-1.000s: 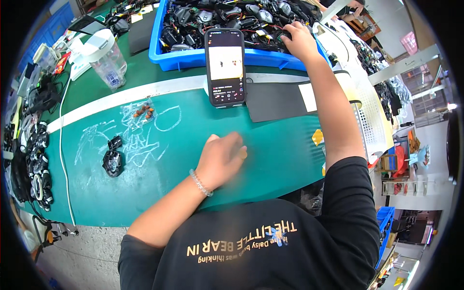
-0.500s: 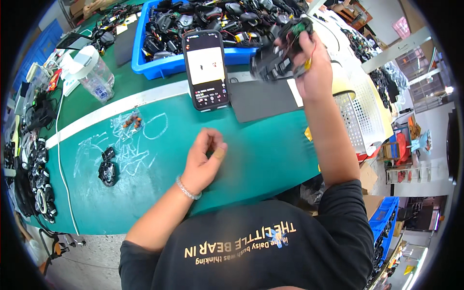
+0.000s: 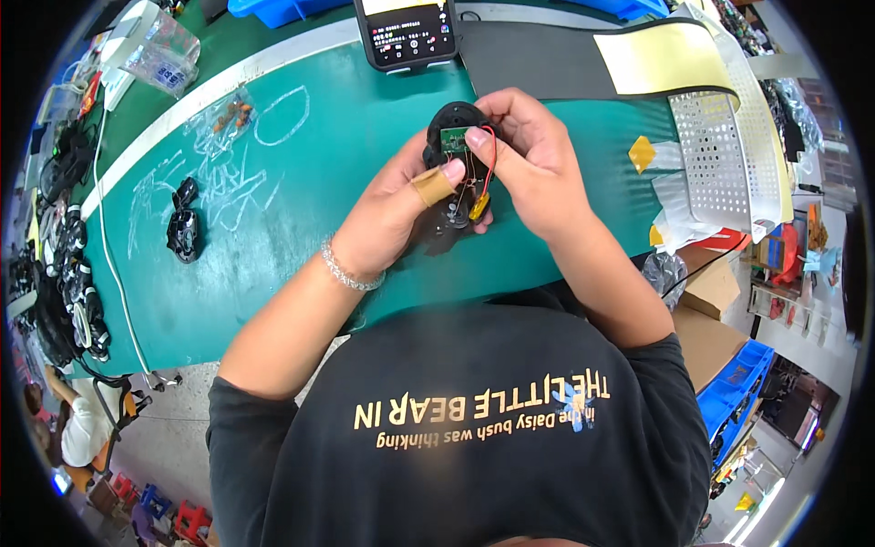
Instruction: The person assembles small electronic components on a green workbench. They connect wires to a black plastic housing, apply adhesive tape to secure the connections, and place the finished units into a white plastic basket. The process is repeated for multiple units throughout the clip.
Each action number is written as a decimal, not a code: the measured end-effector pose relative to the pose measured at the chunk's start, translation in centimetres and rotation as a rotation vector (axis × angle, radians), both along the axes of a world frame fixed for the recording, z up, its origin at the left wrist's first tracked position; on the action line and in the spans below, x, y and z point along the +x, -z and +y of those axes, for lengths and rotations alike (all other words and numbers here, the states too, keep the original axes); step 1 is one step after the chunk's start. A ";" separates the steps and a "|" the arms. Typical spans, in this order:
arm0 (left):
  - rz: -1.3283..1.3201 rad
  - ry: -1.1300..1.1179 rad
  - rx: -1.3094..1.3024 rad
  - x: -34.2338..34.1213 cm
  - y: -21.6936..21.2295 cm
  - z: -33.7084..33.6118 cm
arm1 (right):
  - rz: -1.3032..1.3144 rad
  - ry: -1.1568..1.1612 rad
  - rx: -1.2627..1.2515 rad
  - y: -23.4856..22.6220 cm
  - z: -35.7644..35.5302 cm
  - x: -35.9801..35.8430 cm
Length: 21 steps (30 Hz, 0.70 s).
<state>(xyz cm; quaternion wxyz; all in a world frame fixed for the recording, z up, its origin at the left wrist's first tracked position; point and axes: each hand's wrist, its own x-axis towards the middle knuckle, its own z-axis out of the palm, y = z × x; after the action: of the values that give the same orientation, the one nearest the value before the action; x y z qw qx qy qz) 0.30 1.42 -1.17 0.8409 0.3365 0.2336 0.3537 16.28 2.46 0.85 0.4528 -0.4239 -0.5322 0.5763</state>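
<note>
Between both hands, in front of my chest, is an opened black plastic housing (image 3: pixel 458 117) with a small green circuit board, thin wires, a red wire and a yellow-wrapped part hanging from it. My left hand (image 3: pixel 401 201), a tan bandage round its thumb, grips the housing from the left. From the right, my right hand (image 3: pixel 538 169) holds the same housing, its thumb on the edge of the circuit board. The fingers behind the housing are partly hidden. A separate black plastic piece (image 3: pixel 185 232) lies on the green tabletop (image 3: pixel 301 255) to the left.
A phone (image 3: pixel 410 41) stands at the back, beside a dark grey mat (image 3: pixel 538 64). On the right is a white perforated basket (image 3: pixel 720 173). A small clear bag of orange-brown bits (image 3: pixel 232 118) and a clear plastic jug (image 3: pixel 164 55) are at the left. Cables bundle along the left edge.
My right hand has come down from above the blue bin to the front, bringing the black housing. My left hand has moved up and right and now grips it too. The view has tilted downward.
</note>
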 end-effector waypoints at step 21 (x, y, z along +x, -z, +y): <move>0.419 -0.154 0.255 0.4 -0.9 -1.4 | -0.615 0.123 1.103 0.1 1.1 1.2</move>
<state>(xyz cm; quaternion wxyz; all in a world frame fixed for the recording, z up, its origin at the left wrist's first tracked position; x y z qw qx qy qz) 0.74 0.05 -0.26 0.6956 0.4871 0.3810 0.3658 17.53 3.51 0.72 0.4633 -0.3044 -0.8312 0.0422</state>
